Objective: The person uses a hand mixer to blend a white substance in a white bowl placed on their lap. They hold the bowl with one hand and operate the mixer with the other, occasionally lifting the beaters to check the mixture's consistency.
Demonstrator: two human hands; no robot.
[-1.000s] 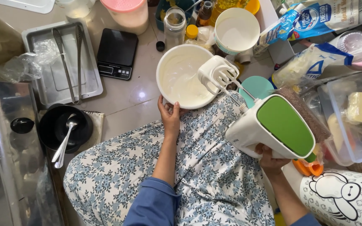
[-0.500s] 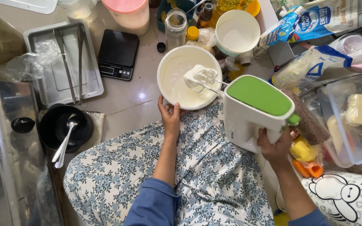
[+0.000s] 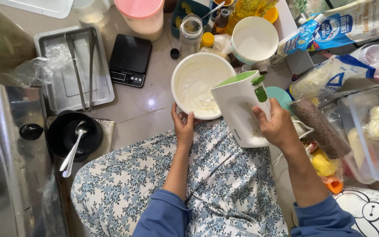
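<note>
Hand mixer [image 3: 242, 107], lifted a second ago, now sits in the centre-frame bowl [image 3: 185, 72]; my right hand [image 3: 277, 127] fingers wrap it, left hand [image 3: 183, 127] fingers pinch the rim

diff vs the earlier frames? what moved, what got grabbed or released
The right hand swung the hand mixer from tilted, beaters out over the rim, to upright, with its lower end now down in the white mixing bowl. Nothing was taken hold of or let go. The left hand stays on the bowl's near rim; the black scale, metal tray and black bowl with spoons have not moved.
</note>
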